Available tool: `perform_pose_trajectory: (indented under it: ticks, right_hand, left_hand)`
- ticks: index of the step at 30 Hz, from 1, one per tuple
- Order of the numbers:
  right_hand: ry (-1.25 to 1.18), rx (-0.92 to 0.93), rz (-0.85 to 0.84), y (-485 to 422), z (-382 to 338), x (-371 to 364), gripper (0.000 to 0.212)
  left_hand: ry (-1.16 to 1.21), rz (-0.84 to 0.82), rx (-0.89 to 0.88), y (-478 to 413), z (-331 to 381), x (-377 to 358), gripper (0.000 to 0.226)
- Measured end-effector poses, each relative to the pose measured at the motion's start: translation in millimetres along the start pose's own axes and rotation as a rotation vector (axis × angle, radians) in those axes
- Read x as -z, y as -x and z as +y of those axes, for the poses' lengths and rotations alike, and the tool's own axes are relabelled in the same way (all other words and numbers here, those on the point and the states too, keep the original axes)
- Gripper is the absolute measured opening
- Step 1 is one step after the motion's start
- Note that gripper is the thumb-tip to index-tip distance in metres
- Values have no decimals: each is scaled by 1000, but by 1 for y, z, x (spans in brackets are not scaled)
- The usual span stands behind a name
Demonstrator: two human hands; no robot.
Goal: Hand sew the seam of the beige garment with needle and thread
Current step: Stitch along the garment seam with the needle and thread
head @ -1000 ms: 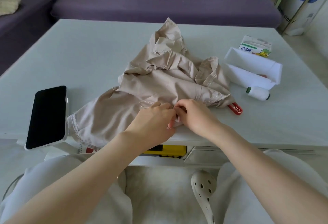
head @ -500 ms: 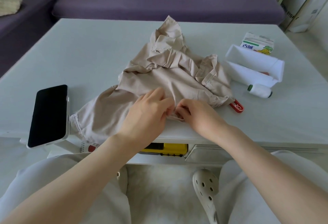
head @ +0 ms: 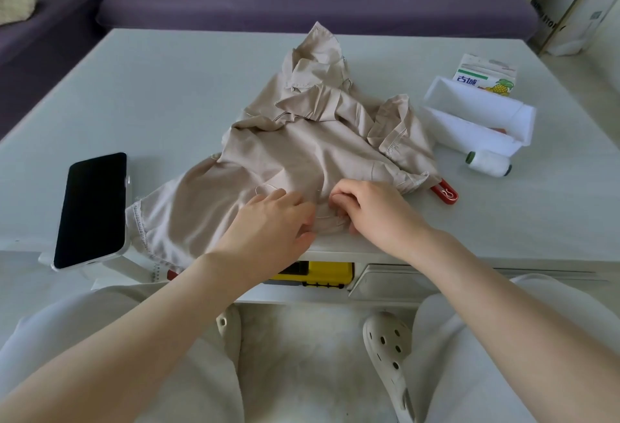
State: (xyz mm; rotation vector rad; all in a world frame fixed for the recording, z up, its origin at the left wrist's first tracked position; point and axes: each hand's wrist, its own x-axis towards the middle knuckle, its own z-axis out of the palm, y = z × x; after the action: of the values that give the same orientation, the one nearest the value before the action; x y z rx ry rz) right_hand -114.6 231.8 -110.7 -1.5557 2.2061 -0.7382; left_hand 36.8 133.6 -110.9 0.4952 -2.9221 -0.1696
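1. At the pale table's (head: 503, 238) near edge, a crumpled beige cloth garment (head: 302, 147) is flattened by the straight-fingered left hand (head: 271, 221) and pinched by the curled right hand (head: 372, 211).
2. Skin could be pricked by the unseen needle.

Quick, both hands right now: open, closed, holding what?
Left hand: open, fingers resting flat on the beige garment.
Right hand: closed, fingers curled, pinching the beige garment near its edge.

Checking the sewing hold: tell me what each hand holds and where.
The right hand pinches the beige garment at its near edge; the left hand only presses it flat.
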Motion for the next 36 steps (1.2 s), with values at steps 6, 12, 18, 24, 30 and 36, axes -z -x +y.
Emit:
perform_pose_trajectory:
  ticks: [6,12,18,24,30,36]
  right_hand:
    - [-5,28,17,3,2,2,23]
    - [-469,1,119,7,-15,12,21]
    - [-1072,-75,116,4,-22,26,22]
    - [-1163,-173,168,2,-13,28,21]
    - [-1307,-219,184,8,-9,34,21]
    - [-1439,-292,284,8,-4,44,24]
  left_hand:
    - [28,59,-43,9,-2,-1,25]
    - [324,101,180,4,0,4,18]
    - [1154,-138,289,-8,21,18,57]
    - [1407,-335,232,-17,35,28,34]
    - [1210,-92,403,-28,37,26,27]
    - [1391,-113,349,-39,26,32,30]
